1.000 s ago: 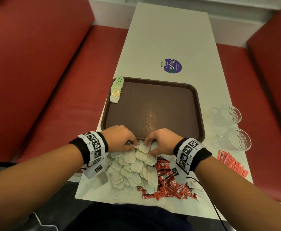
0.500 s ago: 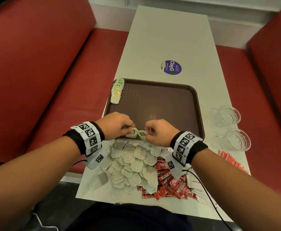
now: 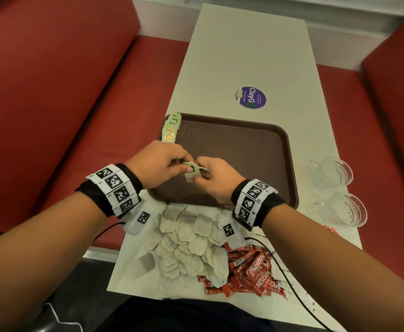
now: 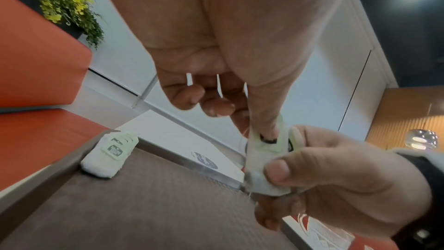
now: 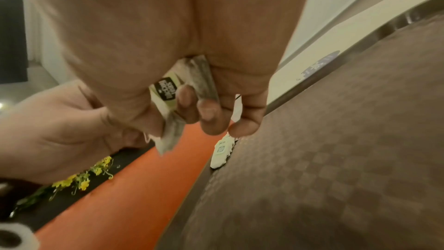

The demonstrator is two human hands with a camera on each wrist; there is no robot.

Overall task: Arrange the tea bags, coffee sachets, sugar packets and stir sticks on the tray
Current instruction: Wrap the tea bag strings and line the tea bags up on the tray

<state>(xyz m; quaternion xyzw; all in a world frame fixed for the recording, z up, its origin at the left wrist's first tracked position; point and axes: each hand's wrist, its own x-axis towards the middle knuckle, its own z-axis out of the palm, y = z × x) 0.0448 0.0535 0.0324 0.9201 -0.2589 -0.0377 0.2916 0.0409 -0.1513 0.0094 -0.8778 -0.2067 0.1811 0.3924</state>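
Red benches flank a pale table [image 3: 256,56]; contents, left to right. Tea-bag row [image 3: 171,128]: overlapped along the tray's [image 3: 289,164] left rim, apparently the start of an ordered line. Left hand [image 3: 159,164]: over the tray's near-left part, thumb and fingers pinching a tea bag [image 3: 192,172] with its green tag, probably squaring it before it joins the row. Right hand [image 3: 214,178]: fingers curled round the same bag from the other side, steadying it. Loose tea bags [image 3: 186,243]: heaped on the table near the tray, awaiting sorting. Coffee sachets [image 3: 249,271]: red pile, right of that heap. 2 glass cups [image 3: 337,190]: right of the tray. Red sticks or packets [image 3: 329,228]: mostly hidden behind the right forearm.
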